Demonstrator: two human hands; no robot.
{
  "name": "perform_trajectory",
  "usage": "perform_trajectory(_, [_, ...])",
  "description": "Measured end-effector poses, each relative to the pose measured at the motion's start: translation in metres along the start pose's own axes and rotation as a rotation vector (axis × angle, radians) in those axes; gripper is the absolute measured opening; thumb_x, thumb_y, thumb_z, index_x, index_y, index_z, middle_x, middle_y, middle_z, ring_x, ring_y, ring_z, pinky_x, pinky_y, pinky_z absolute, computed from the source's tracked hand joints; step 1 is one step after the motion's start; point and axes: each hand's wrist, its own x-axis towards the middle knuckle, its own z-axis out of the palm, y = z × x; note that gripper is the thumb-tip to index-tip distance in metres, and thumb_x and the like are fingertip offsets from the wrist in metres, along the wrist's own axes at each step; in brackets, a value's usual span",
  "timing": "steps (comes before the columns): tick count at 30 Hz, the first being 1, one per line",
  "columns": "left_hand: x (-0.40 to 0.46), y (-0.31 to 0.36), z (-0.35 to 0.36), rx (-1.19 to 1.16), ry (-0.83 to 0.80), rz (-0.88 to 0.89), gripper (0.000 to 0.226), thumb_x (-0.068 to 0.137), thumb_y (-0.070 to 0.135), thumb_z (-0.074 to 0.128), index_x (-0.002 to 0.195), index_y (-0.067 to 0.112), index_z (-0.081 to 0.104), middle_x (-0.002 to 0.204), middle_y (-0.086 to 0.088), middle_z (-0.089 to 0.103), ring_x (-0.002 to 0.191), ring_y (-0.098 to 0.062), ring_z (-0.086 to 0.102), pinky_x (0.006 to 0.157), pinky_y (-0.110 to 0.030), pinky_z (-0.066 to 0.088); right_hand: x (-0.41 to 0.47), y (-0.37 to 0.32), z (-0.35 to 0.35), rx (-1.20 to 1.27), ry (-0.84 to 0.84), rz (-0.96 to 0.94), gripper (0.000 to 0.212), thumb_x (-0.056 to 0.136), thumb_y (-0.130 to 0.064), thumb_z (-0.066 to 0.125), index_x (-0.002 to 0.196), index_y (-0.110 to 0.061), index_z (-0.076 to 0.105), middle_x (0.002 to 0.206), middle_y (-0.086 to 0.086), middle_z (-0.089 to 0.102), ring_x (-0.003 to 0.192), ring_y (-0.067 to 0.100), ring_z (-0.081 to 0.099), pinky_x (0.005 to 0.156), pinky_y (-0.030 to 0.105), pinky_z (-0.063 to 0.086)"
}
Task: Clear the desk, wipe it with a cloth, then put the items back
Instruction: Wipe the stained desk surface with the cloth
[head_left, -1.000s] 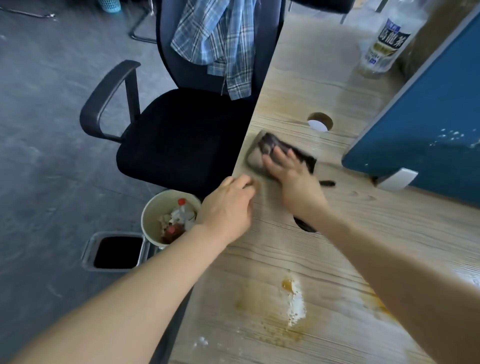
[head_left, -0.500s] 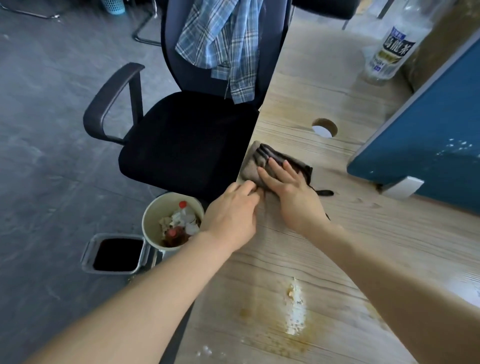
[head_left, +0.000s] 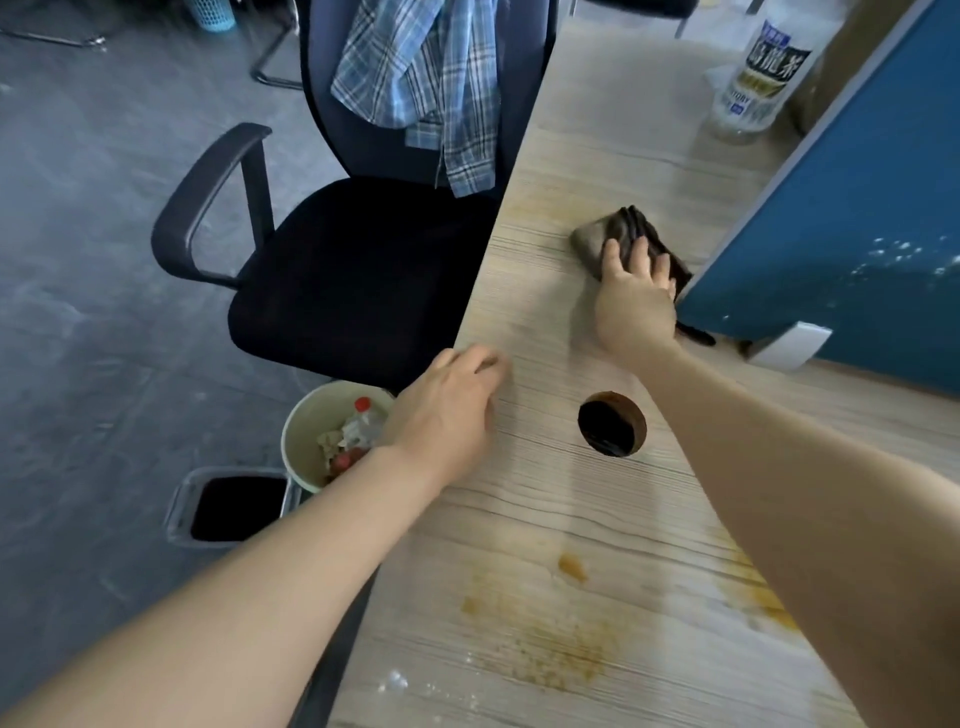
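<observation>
Cloth (head_left: 621, 231) under flat right hand (head_left: 636, 301); blue partition (head_left: 841, 218) alongside; left hand (head_left: 447, 415) relaxed.

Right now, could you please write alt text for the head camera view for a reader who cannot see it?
A person's right hand presses a dark cloth flat on a wooden desk beside a blue partition, while the left hand rests at the desk's edge. Brown stains lie nearer the camera; a bottle stands farther back.

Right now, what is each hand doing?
Left hand: open, resting on the desk edge.
Right hand: open, pressing the cloth.
</observation>
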Motion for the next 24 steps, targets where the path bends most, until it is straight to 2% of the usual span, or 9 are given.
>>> perform_trajectory(2, [0.001, 0.0, 0.0, 0.007, 0.0, 0.0, 0.047, 0.092, 0.006, 0.039, 0.137, 0.019, 0.046, 0.136, 0.011, 0.039, 0.116, -0.015, 0.037, 0.089, -0.037, 0.048, -0.012, -0.019, 0.004, 0.005, 0.021, -0.063, 0.06, 0.096, -0.003, 0.028, 0.152, -0.019, 0.011, 0.159, 0.01, 0.0, 0.143, 0.041, 0.0, 0.116, 0.049, 0.009])
perform_trajectory(5, [0.002, 0.003, -0.003, 0.018, -0.001, -0.009, 0.045, 0.091, 0.007, 0.04, 0.133, 0.019, 0.05, 0.133, 0.007, 0.042, 0.112, -0.019, 0.04, 0.086, -0.04, 0.049, -0.045, -0.047, 0.016, 0.005, -0.017, -0.357, 0.059, 0.096, -0.009, 0.033, 0.151, -0.024, 0.016, 0.159, 0.003, 0.003, 0.144, 0.037, 0.002, 0.116, 0.047, 0.012])
perform_trajectory(8, [0.002, 0.004, -0.004, 0.047, -0.007, -0.017, 0.04, 0.092, 0.01, 0.042, 0.129, 0.017, 0.053, 0.135, 0.006, 0.041, 0.113, -0.018, 0.04, 0.09, -0.037, 0.047, -0.055, -0.031, 0.009, 0.047, -0.111, -0.517, 0.064, 0.095, 0.0, 0.032, 0.15, -0.031, 0.017, 0.159, -0.005, 0.003, 0.146, 0.027, 0.0, 0.118, 0.04, 0.008])
perform_trajectory(10, [0.002, 0.003, -0.004, 0.041, -0.003, -0.007, 0.04, 0.094, 0.011, 0.041, 0.131, 0.016, 0.052, 0.135, 0.007, 0.042, 0.114, -0.017, 0.041, 0.09, -0.037, 0.046, -0.039, -0.008, 0.0, 0.018, -0.081, -0.458, 0.07, 0.093, 0.007, 0.031, 0.15, -0.031, 0.017, 0.159, -0.007, 0.003, 0.146, 0.026, 0.001, 0.116, 0.04, 0.01])
perform_trajectory(12, [0.001, 0.002, -0.003, 0.002, -0.001, 0.001, 0.044, 0.093, 0.008, 0.041, 0.136, 0.018, 0.048, 0.134, 0.009, 0.043, 0.114, -0.016, 0.041, 0.089, -0.037, 0.048, -0.017, 0.007, -0.005, 0.007, -0.036, -0.286, 0.072, 0.092, 0.008, 0.032, 0.15, -0.032, 0.017, 0.159, -0.005, 0.003, 0.146, 0.029, 0.002, 0.115, 0.045, 0.014])
perform_trajectory(15, [0.001, 0.0, -0.001, 0.004, 0.012, 0.003, 0.047, 0.092, 0.003, 0.04, 0.135, 0.019, 0.048, 0.132, 0.01, 0.043, 0.112, -0.015, 0.04, 0.085, -0.036, 0.049, 0.001, -0.005, -0.003, 0.034, -0.014, -0.181, 0.067, 0.093, 0.004, 0.034, 0.149, -0.03, 0.022, 0.159, 0.004, 0.008, 0.144, 0.039, 0.002, 0.116, 0.052, 0.011])
perform_trajectory(20, [0.002, 0.007, -0.005, 0.004, -0.007, -0.033, 0.041, 0.094, 0.007, 0.039, 0.131, 0.018, 0.05, 0.131, 0.007, 0.042, 0.113, -0.017, 0.039, 0.083, -0.022, 0.036, -0.021, -0.044, 0.001, 0.02, -0.088, -0.387, 0.061, 0.095, -0.003, 0.033, 0.148, -0.033, 0.025, 0.159, 0.001, 0.009, 0.144, 0.038, 0.004, 0.113, 0.052, 0.012])
perform_trajectory(23, [-0.008, 0.008, -0.008, 0.012, -0.003, -0.051, 0.033, 0.094, 0.011, 0.041, 0.121, 0.017, 0.059, 0.129, 0.004, 0.046, 0.115, -0.02, 0.044, 0.105, -0.035, 0.033, -0.054, -0.05, 0.003, -0.016, -0.143, -0.496, 0.058, 0.099, -0.01, 0.036, 0.148, -0.038, 0.022, 0.159, -0.004, 0.006, 0.145, 0.034, 0.003, 0.114, 0.047, 0.013])
perform_trajectory(24, [-0.017, 0.006, -0.007, 0.025, 0.025, -0.063, 0.032, 0.092, 0.01, 0.043, 0.119, 0.014, 0.061, 0.13, 0.002, 0.047, 0.115, -0.022, 0.045, 0.107, -0.04, 0.034, -0.068, -0.049, 0.004, -0.011, -0.16, -0.524, 0.056, 0.1, -0.013, 0.037, 0.147, -0.039, 0.022, 0.159, -0.005, 0.006, 0.145, 0.032, 0.002, 0.115, 0.046, 0.013])
